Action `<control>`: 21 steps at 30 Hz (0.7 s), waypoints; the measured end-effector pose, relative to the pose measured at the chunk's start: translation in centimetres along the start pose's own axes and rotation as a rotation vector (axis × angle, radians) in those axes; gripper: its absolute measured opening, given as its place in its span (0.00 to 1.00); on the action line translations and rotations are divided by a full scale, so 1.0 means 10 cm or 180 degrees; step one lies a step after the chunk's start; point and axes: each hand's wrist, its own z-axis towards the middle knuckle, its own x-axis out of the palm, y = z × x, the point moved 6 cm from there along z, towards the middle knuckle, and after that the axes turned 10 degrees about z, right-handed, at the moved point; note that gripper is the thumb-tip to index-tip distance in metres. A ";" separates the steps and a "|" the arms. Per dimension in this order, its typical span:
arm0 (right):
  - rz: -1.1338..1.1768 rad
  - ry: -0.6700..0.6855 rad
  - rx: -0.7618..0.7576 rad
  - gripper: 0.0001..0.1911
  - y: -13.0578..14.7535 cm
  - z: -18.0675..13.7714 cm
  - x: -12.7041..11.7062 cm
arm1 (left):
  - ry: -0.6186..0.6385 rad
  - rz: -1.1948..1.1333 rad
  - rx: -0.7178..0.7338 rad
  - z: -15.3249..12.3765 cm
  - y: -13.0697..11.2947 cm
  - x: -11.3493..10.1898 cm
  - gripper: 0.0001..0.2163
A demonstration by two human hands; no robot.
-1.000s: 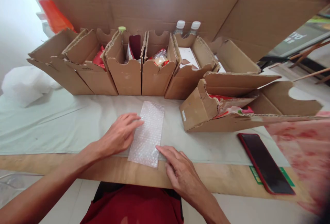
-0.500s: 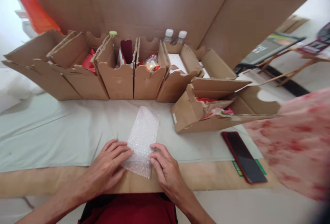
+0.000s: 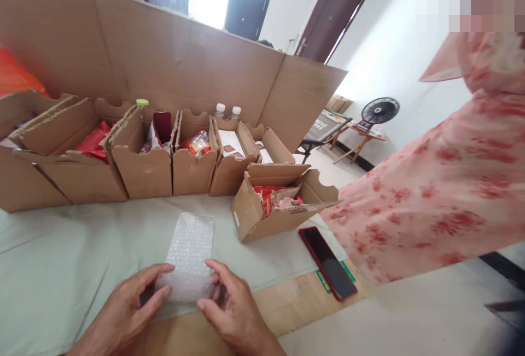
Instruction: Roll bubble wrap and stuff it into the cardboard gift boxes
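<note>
A strip of clear bubble wrap (image 3: 191, 249) lies flat on the pale green table cover (image 3: 61, 268), pointing away from me. My left hand (image 3: 127, 309) curls at the strip's near left corner, fingers bent and pinching its edge. My right hand (image 3: 229, 307) grips the near right corner the same way, thumb and fingers closed on the wrap. Both hands sit at the table's near edge.
A row of open cardboard boxes (image 3: 141, 162) with red packets and bottles stands behind, backed by a tall cardboard sheet (image 3: 164, 55). A tilted open box (image 3: 279, 203) and a dark phone (image 3: 328, 263) lie to the right. A person in a pink flowered dress (image 3: 443, 181) stands at right.
The camera has lifted and swung right, showing the room and the person. My hands slid back to the strip's near end and now curl around its corners instead of lying flat on it.
</note>
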 end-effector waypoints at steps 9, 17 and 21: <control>-0.0096 -0.0290 -0.0292 0.10 -0.01 0.22 0.09 | 0.0263 0.0069 -0.0323 0.06 -0.17 -0.13 0.16; -0.0117 -0.0407 -0.0267 0.15 -0.05 0.33 0.14 | 0.0045 0.0405 -0.0240 0.04 -0.11 -0.09 0.18; -0.0789 -0.0755 -0.1203 0.11 0.16 0.12 0.01 | 0.0005 0.0655 -0.0094 0.06 -0.13 -0.08 0.19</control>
